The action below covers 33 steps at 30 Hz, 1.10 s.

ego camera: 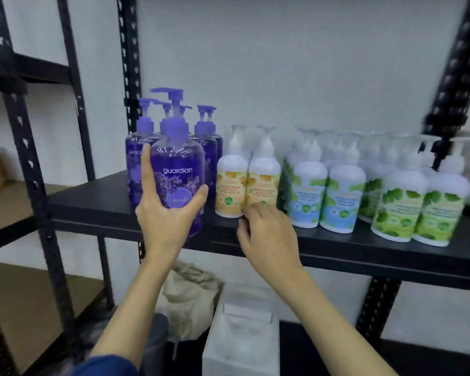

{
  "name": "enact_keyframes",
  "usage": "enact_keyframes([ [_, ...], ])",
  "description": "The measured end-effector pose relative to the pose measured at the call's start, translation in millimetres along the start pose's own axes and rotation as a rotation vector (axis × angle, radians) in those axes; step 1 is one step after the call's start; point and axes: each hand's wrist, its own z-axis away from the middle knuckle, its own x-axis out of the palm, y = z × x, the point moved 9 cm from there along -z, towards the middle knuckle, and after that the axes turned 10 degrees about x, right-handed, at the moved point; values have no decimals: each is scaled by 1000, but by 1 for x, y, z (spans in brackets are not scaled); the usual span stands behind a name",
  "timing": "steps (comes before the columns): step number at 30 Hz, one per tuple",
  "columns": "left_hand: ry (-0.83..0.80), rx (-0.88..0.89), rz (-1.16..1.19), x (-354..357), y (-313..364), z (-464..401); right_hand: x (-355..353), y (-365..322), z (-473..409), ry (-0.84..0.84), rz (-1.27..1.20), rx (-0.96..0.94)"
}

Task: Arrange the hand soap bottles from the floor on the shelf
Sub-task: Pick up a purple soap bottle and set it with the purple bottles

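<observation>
Left hand (165,213) is wrapped around the lower half of a purple bottle (177,175), thumb on one side, index finger stretched up the other, holding it at the front edge of the shelf (98,202), right in front of the other purple bottles (206,142). Right hand (261,229) holds nothing, loosely curled fingertips touching the base of an orange bottle (263,183). Looks mostly done to me: blue bottles (326,194) and green bottles (418,207) already lined up. Floor's out of view, so can't tell what's left.
</observation>
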Motion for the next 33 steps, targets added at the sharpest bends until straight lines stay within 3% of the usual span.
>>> enact_keyframes([
  [6,-9,-72,42,22,-6,-11,12,2,18,109,14,-52],
  [16,-85,-119,-47,48,-30,-18,19,5,36,436,71,-170],
  [29,-202,-111,-83,47,-53,-34,24,7,38,509,61,-199],
  [33,-190,-2,-145,42,-41,-27,25,7,38,523,76,-200],
])
